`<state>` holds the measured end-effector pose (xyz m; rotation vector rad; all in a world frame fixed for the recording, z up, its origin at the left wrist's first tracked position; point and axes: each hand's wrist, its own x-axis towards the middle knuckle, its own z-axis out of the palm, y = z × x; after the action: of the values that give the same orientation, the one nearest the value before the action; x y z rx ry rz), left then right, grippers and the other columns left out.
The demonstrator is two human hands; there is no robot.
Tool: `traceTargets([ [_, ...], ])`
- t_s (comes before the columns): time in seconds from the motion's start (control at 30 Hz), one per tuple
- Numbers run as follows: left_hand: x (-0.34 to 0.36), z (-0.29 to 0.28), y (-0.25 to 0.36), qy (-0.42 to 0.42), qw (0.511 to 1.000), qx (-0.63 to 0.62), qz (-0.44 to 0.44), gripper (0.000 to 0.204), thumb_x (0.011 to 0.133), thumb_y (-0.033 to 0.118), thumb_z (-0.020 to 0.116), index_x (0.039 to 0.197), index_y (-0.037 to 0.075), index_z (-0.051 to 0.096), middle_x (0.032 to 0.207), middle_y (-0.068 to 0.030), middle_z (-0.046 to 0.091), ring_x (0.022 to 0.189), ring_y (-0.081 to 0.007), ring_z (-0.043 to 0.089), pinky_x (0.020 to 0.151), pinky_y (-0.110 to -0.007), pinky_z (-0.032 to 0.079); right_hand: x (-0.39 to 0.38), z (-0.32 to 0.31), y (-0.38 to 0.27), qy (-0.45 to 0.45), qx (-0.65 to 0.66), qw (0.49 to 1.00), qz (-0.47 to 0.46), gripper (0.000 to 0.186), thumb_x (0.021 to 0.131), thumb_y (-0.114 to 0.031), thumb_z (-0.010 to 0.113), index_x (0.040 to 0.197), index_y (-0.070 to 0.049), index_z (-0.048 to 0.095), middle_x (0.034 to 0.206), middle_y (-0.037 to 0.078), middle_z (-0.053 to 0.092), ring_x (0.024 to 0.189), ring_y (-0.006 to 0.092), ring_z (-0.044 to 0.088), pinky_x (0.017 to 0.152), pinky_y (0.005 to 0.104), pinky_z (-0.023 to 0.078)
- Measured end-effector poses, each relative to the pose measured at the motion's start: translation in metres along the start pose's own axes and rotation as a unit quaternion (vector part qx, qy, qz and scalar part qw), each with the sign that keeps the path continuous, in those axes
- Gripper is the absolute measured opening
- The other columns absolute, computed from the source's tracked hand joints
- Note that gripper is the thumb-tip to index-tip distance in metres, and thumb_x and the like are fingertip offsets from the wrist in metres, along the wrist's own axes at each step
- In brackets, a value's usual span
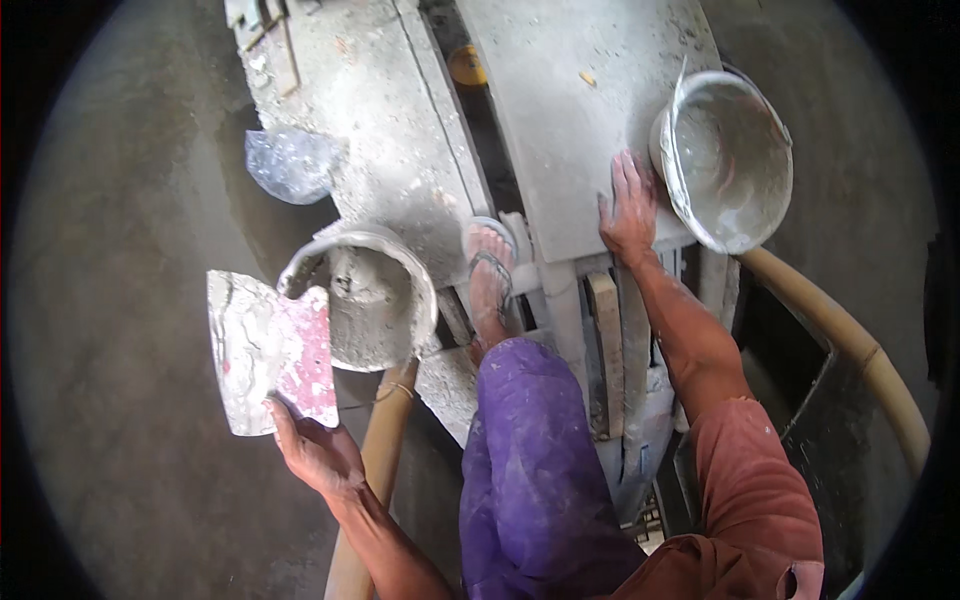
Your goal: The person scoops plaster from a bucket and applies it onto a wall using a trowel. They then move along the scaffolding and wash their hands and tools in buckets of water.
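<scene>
My left hand [315, 450] grips a flat pink board [300, 350] smeared with pale plaster, held beside a bucket [405, 265] containing grey mortar [368, 310]. My right hand [630, 200] lies with fingers extended on a dusty grey platform board [560, 140], just left of a second bucket [735, 150], which has a wire handle and looks mostly empty with residue inside. My sandalled foot [490, 260] is between the two platform boards, below my purple-trousered knee.
A crumpled plastic bag [288, 160] lies at the left platform's edge. Wood scraps [280, 50] sit at the far left corner. Bamboo poles [830, 310] slope along both sides. A grey floor [110, 300] lies below, and a yellow object [466, 65] shows in the gap between boards.
</scene>
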<state>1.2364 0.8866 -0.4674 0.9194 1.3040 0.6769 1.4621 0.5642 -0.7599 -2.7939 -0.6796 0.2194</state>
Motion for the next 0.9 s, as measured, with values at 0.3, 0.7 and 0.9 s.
traceTargets([
  [0.3, 0.01, 0.046, 0.061, 0.02, 1.0, -0.015, 0.0, 0.039, 0.1, 0.022, 0.05, 0.129, -0.004, 0.048, 0.127, -0.0115, 0.056, 0.115, -0.0206, 0.054, 0.1, -0.036, 0.04, 0.027, -0.048, -0.008, -0.008, 0.03, 0.999, 0.008, 0.073, 0.081, -0.02, 0.063, 0.146, -0.005, 0.032, 0.15, 0.012, 0.033, 0.139, 0.0342, 0.027, 0.115, 0.0476, 0.021],
  [0.7, 0.106, 0.123, 0.094, 0.02, 1.0, 0.015, -0.013, 0.039, 0.099, 0.025, 0.052, 0.126, -0.004, 0.05, 0.126, -0.0116, 0.055, 0.115, -0.0209, 0.053, 0.101, -0.038, 0.038, 0.087, -0.023, 0.003, -0.046, 0.022, 0.999, 0.013, 0.073, 0.081, -0.027, 0.062, 0.145, -0.005, 0.034, 0.151, 0.013, 0.031, 0.14, 0.0357, 0.025, 0.116, 0.0481, 0.02],
  [0.9, 0.189, 0.138, 0.103, 0.031, 0.999, 0.033, -0.001, 0.04, 0.1, 0.025, 0.049, 0.128, -0.004, 0.049, 0.129, -0.0117, 0.053, 0.118, -0.0204, 0.05, 0.103, -0.037, 0.036, 0.136, 0.012, -0.007, -0.045, 0.001, 0.999, 0.003, 0.07, 0.081, -0.026, 0.064, 0.141, -0.003, 0.037, 0.146, 0.016, 0.034, 0.137, 0.0386, 0.028, 0.114, 0.0482, 0.024],
])
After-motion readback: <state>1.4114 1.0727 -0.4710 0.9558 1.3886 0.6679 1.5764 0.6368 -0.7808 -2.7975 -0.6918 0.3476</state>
